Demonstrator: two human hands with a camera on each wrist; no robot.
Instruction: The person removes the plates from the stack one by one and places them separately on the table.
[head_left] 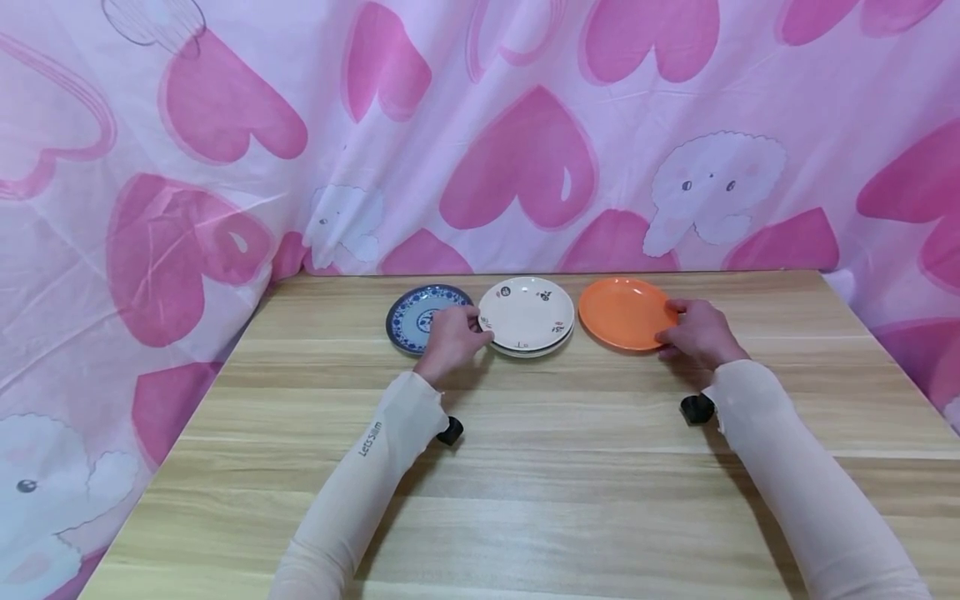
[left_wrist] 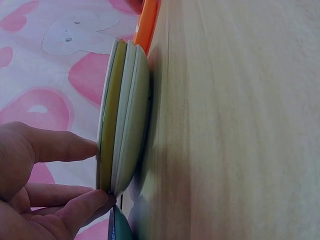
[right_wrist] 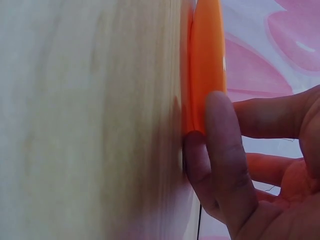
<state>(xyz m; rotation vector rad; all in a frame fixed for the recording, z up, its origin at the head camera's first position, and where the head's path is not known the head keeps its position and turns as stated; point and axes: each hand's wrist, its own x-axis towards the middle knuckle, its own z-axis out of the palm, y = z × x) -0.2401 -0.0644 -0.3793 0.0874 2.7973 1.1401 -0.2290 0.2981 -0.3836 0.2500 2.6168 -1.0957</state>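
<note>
Both arms (head_left: 358,492) extended, left hand (head_left: 447,340) pinching plates (head_left: 527,312), right hand (head_left: 703,333) orange plate (head_left: 624,312)

Bright, even light in the head view, pale sheen on the wooden tabletop (head_left: 555,500), soft shadows beside both sleeves (head_left: 345,492), glints on the orange plate (head_left: 627,317), dimmer wrist views, tabletop grain blurred there, dark shade beneath the stacked plates (left_wrist: 134,107)

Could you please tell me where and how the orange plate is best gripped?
The orange plate is probably best gripped by its right rim, from the right: that rim stands above the table, while stacked plates sit close on its left.
</note>
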